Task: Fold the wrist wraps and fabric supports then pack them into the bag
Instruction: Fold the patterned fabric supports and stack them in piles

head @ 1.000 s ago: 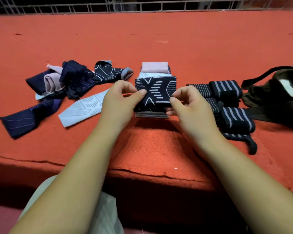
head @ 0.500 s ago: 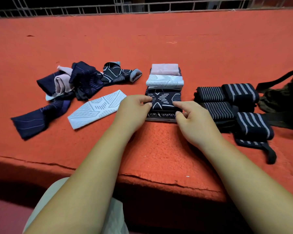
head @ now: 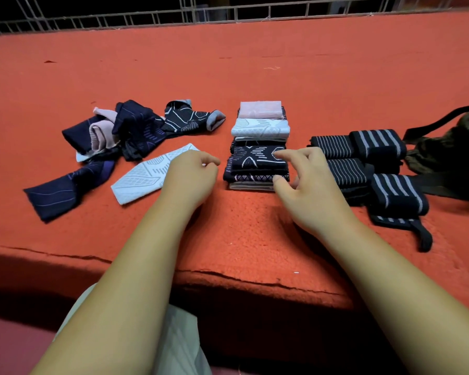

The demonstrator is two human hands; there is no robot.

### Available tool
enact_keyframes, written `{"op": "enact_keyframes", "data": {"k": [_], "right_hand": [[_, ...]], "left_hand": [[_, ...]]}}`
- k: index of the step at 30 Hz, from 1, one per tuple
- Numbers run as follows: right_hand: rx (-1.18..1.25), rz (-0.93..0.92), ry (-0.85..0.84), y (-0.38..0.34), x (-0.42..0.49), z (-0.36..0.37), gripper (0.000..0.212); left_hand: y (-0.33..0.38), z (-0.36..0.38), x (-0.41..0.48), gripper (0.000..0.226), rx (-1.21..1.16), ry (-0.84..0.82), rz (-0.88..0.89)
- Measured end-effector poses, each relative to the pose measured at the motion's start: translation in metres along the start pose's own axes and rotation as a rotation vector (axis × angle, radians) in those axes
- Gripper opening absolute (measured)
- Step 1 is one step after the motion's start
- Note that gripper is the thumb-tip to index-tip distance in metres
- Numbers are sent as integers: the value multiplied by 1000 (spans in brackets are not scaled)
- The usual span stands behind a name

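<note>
A row of folded fabric supports point(head: 259, 147) lies on the red surface, pink at the back, then white, then dark patterned ones. My right hand point(head: 306, 185) hovers at its right side, index finger on the dark patterned top piece, thumb near the lower edge. My left hand point(head: 190, 177) sits just left of the row, fingers loosely curled, holding nothing. A flat white support point(head: 144, 177) lies partly under my left hand. Unfolded dark and pink supports point(head: 125, 131) are heaped at the left. Rolled black striped wrist wraps point(head: 363, 163) lie to the right. The dark bag point(head: 450, 150) is at the far right.
The red carpeted ledge point(head: 255, 239) drops off at a cracked front edge near my forearms. A metal railing point(head: 228, 12) runs along the back. A loose black strap end point(head: 417, 234) trails from the nearest wrap.
The dark patterned support was set down onto the row. Both hands have released it; my left hand drew back to the left and my right hand loosened.
</note>
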State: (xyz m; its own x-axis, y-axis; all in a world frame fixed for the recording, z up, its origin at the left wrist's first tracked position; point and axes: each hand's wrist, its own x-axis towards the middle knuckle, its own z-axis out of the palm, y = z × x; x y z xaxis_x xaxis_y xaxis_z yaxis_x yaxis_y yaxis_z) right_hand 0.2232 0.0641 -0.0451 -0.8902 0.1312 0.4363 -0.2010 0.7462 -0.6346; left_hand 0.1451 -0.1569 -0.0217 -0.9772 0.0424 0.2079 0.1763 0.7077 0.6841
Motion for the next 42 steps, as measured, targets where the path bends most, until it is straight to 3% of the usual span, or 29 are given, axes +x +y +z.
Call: {"op": "enact_keyframes", "data": {"k": [3,6,14,21,24,27,33,37,39,42], "right_hand": [[32,-40,1,-10,-4,-1,31],[58,-71,-16,-14,-8,3,22],[64,-158,-90,-10,-13,5,22],[117,-210,-105,-17,-15,1,16],[126,-242,-98,-24,-16,1,16],[172,-191,-118,-32,-19,1,17],[408,102,-209,-42,-18,3,11],[458,184,-259,-47,-20,4,35],[507,164,-237,-50,-21,3,32],[686,215,-144,-49,-18,1,20]], "left_hand": [[-21,-8,5,32,353,-86,44],[-36,-6,5,40,549,-230,-26],[-56,1,16,50,586,-203,-63],[-39,-27,12,31,264,210,-51],[-26,-39,-1,23,118,301,-10],[-8,-50,-18,24,-32,272,3],[28,-79,-49,31,-409,199,-2],[39,-87,-56,29,-715,47,17],[38,-84,-53,29,-920,-34,-30],[38,-71,-51,27,-1040,-65,-86]]}}
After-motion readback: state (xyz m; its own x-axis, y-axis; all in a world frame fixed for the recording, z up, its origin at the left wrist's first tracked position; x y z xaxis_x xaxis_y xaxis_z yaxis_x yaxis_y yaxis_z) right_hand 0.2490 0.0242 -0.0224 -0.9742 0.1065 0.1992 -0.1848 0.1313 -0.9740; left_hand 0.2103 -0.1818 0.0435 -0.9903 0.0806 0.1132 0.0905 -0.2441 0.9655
